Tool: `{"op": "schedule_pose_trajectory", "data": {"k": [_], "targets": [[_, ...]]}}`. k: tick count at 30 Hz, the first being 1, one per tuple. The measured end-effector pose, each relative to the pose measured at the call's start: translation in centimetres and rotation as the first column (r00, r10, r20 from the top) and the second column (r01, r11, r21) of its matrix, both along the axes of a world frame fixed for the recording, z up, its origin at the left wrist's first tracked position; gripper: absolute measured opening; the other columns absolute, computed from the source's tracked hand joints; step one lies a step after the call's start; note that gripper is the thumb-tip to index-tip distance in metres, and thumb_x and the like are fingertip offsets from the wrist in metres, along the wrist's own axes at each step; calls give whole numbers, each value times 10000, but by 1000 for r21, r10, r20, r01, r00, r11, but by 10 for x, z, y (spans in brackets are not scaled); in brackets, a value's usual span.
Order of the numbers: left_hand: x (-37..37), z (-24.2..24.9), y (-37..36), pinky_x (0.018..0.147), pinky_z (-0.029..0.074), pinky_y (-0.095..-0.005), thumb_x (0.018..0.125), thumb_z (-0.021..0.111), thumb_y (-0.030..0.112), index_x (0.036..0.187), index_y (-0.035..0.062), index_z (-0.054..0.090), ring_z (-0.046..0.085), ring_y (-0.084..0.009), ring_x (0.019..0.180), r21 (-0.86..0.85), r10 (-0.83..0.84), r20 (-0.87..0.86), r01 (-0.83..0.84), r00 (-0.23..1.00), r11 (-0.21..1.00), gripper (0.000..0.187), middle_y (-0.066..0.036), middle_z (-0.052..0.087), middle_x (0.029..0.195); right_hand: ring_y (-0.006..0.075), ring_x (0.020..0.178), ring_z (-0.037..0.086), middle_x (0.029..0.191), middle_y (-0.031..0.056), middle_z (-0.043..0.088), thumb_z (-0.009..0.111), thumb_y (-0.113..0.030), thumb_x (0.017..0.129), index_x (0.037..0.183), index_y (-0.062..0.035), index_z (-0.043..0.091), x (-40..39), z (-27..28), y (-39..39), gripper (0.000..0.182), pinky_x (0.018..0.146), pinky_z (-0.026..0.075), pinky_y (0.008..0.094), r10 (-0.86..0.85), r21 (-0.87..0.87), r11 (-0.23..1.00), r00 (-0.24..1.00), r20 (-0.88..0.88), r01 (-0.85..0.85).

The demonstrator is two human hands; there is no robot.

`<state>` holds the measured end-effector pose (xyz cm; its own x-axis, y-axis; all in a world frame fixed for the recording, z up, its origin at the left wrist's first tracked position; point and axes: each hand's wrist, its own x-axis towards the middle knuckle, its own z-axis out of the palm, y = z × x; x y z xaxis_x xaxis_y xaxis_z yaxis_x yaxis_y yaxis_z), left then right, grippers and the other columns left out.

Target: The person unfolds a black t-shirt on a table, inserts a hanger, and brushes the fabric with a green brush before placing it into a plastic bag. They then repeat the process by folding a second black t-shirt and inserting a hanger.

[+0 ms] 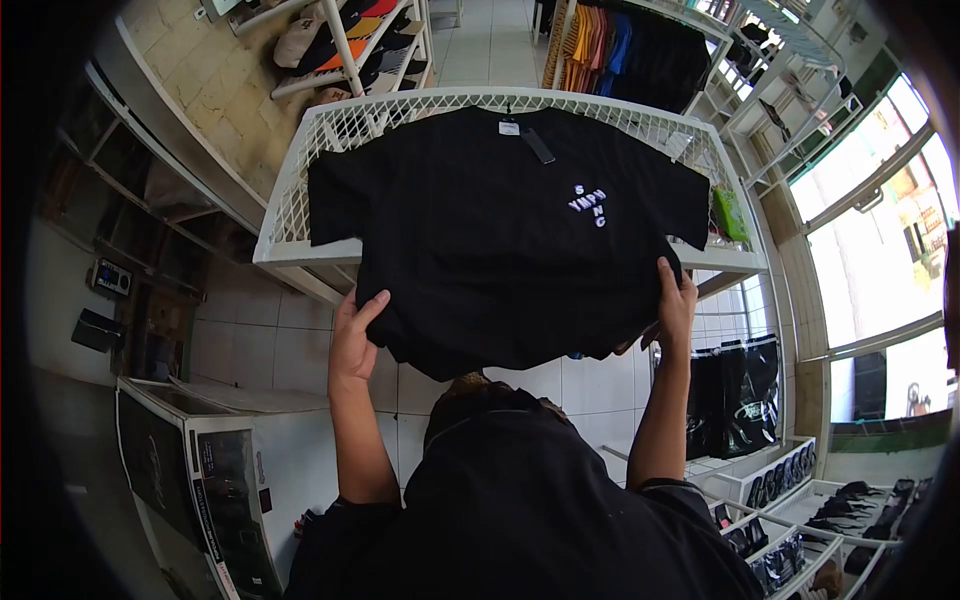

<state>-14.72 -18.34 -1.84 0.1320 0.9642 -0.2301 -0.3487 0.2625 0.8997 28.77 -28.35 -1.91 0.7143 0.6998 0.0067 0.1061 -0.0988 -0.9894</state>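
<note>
A black T-shirt is spread face up over a white mesh-topped table, its collar at the far side and its lower part hanging over the near edge. White letters show on its chest, and a dark hang tag lies below the collar. My left hand grips the shirt's lower left side, thumb on top of the cloth. On the lower right side my right hand pinches the cloth in the same way. The fingers under the fabric are partly hidden.
A green packet lies at the table's right end. Behind stand a rack of caps and a rail of hanging shirts. A white cabinet is at lower left; display shelves with small goods are at lower right.
</note>
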Motion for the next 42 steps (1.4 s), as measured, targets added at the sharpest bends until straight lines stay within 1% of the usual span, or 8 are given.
{"op": "schedule_pose_trajectory", "data": {"k": [2, 9, 15, 23, 30, 36, 39, 42], "targets": [[0, 14, 6, 1033, 507, -319, 981, 695, 125, 1374, -57, 565, 666, -200, 1152, 16, -125, 207, 125, 970, 992, 452, -148, 668, 1288, 116, 896, 644, 985, 74, 729, 660, -300, 1030, 1128, 80, 707, -2, 10, 3, 395, 817, 510, 267, 16, 54, 998, 997, -75, -12], [20, 28, 43, 988, 534, -310, 984, 678, 96, 1344, -45, 577, 674, -187, 1121, -7, -52, 96, 53, 994, 999, 400, -109, 680, 1233, 86, 890, 651, 1021, 27, 722, 643, -217, 1016, 1090, 40, 728, 26, 12, 33, 280, 820, 500, 223, 121, 38, 993, 978, -172, -116], [25, 33, 85, 937, 565, -311, 985, 697, 112, 1209, -47, 668, 700, -189, 1063, -8, -108, 258, 114, 960, 993, 276, -117, 714, 1152, 149, 920, 693, 1047, 69, 733, 690, -346, 1008, 1129, 44, 706, 39, 24, 54, 409, 856, 533, 259, 135, 99, 988, 967, -217, -116], [46, 82, 153, 991, 563, -359, 990, 713, 230, 1286, -48, 657, 705, -238, 1123, -65, -24, 188, 37, 982, 997, 411, -150, 701, 1274, 236, 1046, 694, 1189, 162, 703, 678, -363, 1004, 1255, 79, 621, 62, 52, 124, 511, 957, 528, 308, -144, 119, 978, 964, -222, 174], [37, 134, 280, 986, 567, -362, 1022, 656, 231, 1298, -19, 647, 712, -240, 1102, 131, -232, 216, 207, 948, 969, 372, -127, 713, 1255, 280, 1172, 660, 1330, 191, 624, 594, -414, 1055, 1414, 63, 453, 92, 132, 210, 613, 1015, 540, 385, 109, 352, 936, 958, -263, -10], [50, 172, 358, 968, 576, -366, 1016, 673, 280, 1279, -22, 656, 716, -233, 1079, 336, -251, 264, 155, 931, 929, 401, -123, 718, 1232, 265, 1142, 661, 1296, 189, 646, 529, -404, 1086, 1381, 52, 516, 113, 171, 288, 543, 980, 538, 371, 100, 460, 888, 984, -146, -22], [65, 141, 377, 983, 568, -363, 984, 717, 380, 1309, -12, 646, 698, -232, 1129, 187, -59, 62, 46, 996, 981, 514, -121, 702, 1278, 274, 1169, 651, 1279, 217, 648, 552, -443, 1067, 1367, 70, 527, 126, 135, 318, 595, 976, 535, 376, 102, 313, 948, 984, -145, -52], [70, 75, 383, 956, 574, -351, 938, 760, 455, 1317, 32, 656, 700, -203, 1112, 95, -183, -2, 183, 983, 979, 577, -102, 713, 1253, 347, 1235, 616, 1327, 288, 636, 639, -469, 1001, 1328, 144, 569, 177, 30, 346, 699, 1082, 451, 414, 100, -58, 994, 985, 141, -93]]}}
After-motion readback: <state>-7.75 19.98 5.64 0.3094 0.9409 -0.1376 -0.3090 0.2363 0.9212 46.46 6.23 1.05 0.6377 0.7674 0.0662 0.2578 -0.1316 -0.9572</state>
